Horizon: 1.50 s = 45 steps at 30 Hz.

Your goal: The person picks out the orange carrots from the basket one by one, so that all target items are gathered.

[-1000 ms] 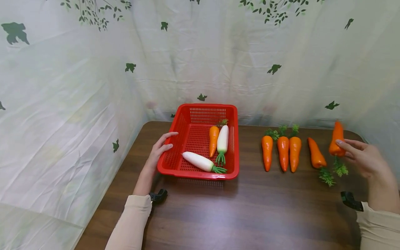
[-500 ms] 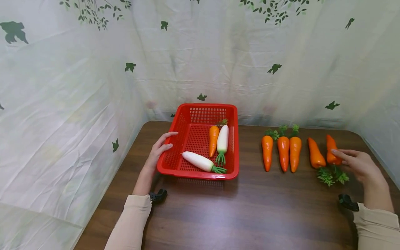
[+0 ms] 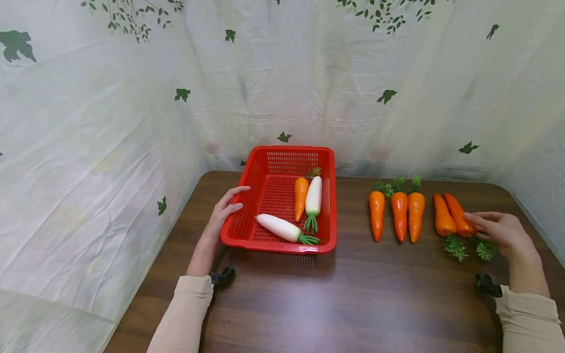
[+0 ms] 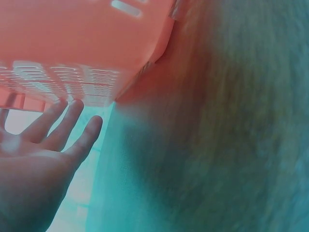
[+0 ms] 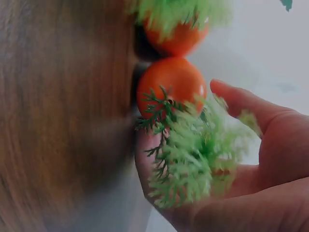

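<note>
My left hand (image 3: 222, 211) lies at the left side of a red plastic basket (image 3: 279, 247), with index finger and thumb over its rim. In the left wrist view, the other fingers stretch along the slotted outer wall. Inside the basket are a carrot (image 3: 301, 198) and two white radishes (image 3: 314, 196) with green tops. At the far right, my right hand (image 3: 507, 233) touches an orange carrot (image 3: 457, 215) lying against another carrot (image 3: 443, 215). In the right wrist view, its fingers are beside the carrot and the thumb tip is just off its surface; leafy green partly hides the fingers.
Three more carrots (image 3: 399, 218) lie side by side between the basket and the right pair, leaves toward the back. Everything stands on a dark brown wooden table (image 3: 353, 294). A pale curtain (image 3: 309, 108) with leaf prints hangs behind and at the sides.
My right hand has brought a carrot down from the air and leftward, so it now lies against its neighbour. The thumb has shifted to the carrot's right edge. My left hand stays at the basket.
</note>
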Available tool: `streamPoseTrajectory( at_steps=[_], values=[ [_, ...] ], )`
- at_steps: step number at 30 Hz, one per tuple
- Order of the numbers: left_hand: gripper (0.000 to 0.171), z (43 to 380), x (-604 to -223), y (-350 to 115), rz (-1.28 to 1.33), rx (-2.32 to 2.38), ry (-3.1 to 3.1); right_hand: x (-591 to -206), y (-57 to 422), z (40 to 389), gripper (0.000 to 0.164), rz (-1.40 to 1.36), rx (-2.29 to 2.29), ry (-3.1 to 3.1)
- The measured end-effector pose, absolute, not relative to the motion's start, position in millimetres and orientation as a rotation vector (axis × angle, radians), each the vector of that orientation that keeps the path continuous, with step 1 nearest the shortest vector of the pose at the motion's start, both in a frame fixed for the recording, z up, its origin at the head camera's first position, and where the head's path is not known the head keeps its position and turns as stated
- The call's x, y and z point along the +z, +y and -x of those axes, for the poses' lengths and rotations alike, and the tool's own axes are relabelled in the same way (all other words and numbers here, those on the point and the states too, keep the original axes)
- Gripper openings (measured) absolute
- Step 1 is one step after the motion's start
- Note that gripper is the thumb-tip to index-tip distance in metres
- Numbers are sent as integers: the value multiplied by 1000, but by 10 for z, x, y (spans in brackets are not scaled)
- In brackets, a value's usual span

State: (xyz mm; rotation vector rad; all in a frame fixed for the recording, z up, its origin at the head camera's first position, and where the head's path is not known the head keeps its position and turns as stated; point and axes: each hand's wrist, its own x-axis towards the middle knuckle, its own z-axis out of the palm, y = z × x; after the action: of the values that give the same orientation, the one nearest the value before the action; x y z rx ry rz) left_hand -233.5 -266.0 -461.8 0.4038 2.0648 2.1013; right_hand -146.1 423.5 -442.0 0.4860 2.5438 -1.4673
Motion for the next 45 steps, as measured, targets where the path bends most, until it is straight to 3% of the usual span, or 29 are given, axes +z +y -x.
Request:
streamPoseTrajectory(
  at_steps=[7, 12, 18, 33, 41, 45],
  values=[
    [51, 2331, -4620, -2645, -406, 2111, 2057, -4320, 4179, 1464, 68, -517, -1688, 2555],
    [50, 2340, -4622, -2647, -413, 2115, 2054, -4184, 4044, 1477, 39, -565, -1777, 2619],
    [49, 2336, -4609, -2663, -414, 2105, 2069, -3988, 3830, 1471, 6, -355, -2122, 2371],
    [48, 2332, -4582, -2649, -407, 2094, 2084, -3843, 2972, 1812, 9, -218, -2354, 1987],
    [48, 2362, -4606, -2648, -427, 2106, 2068, -3863, 2540, 1962, 36, -157, -2372, 1861],
    [47, 2362, -4608, -2649, -427, 2115, 2062, -3882, 2412, 1988, 31, -165, -2350, 1864]
  ],
)
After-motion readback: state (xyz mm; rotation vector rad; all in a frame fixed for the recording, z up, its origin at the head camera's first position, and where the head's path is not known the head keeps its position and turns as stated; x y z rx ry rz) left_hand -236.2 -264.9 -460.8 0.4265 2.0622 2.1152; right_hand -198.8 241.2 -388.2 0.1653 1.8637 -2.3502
